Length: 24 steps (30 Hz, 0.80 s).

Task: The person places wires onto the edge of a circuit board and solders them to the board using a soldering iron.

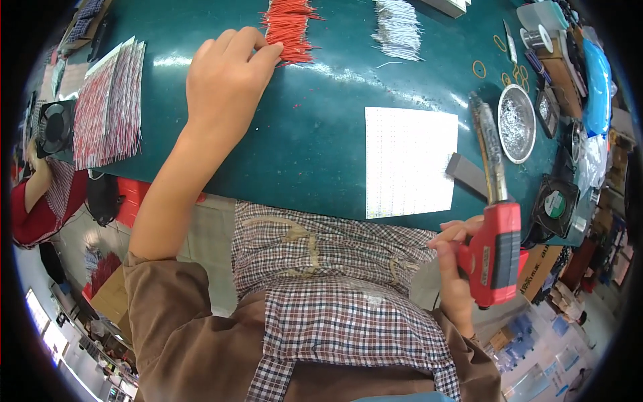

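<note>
My left hand (pixel 226 80) reaches to the far side of the table, its thumb and forefinger pinched at the left edge of a stack of short red wires (pixel 291 30). How many wires are between the fingertips is hidden. In my right hand (pixel 457 275) is a red soldering gun (pixel 495 254) with a black grip panel, its long metal barrel pointing away from me. The barrel's dark tip rises beside a round metal bowl (pixel 516 124) holding silvery bits. A white printed circuit panel (pixel 410 164) lies flat between my hands, with a grey block (pixel 467 175) against its right edge.
White wires (pixel 398 30) are piled at the far middle. Panels with red and white wires (pixel 110 107) stand at the left. Rubber bands (pixel 478 69), a solder spool (pixel 537 39) and a small fan (pixel 556 204) line the right side. Another person's arm (pixel 39 181) shows at far left.
</note>
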Motion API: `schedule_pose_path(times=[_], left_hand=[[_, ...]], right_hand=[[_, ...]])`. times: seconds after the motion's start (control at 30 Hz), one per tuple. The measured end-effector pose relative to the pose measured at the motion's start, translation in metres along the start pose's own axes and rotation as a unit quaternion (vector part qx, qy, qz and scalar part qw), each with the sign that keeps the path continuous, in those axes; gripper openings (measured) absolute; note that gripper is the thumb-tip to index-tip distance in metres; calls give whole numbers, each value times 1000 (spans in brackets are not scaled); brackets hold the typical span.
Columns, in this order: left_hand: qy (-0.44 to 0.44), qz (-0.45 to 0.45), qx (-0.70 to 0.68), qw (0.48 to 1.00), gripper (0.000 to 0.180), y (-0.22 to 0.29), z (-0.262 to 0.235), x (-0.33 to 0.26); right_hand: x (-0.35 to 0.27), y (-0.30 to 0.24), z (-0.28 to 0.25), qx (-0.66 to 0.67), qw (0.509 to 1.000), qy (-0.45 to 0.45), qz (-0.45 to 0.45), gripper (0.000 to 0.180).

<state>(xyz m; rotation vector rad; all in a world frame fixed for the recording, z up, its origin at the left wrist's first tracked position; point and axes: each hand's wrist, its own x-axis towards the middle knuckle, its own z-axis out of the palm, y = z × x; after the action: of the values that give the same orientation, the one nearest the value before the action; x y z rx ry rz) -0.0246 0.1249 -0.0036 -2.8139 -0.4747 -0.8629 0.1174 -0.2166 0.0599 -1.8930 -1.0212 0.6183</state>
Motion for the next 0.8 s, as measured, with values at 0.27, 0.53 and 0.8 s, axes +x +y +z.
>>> schedule_pose_path(times=[0.27,0.53,0.8], left_hand=[[14,-17,-22,1000,13,11,-4,14],[-70,4,12,997,17,8,-1,9],[-29,-53,-55,997,15,15,-8,10]], right_hand=[[-6,-13,16,26,999,-5,46,30],[-8,-8,19,57,997,-29,44,40],[-5,-6,22,92,995,-14,20,43]])
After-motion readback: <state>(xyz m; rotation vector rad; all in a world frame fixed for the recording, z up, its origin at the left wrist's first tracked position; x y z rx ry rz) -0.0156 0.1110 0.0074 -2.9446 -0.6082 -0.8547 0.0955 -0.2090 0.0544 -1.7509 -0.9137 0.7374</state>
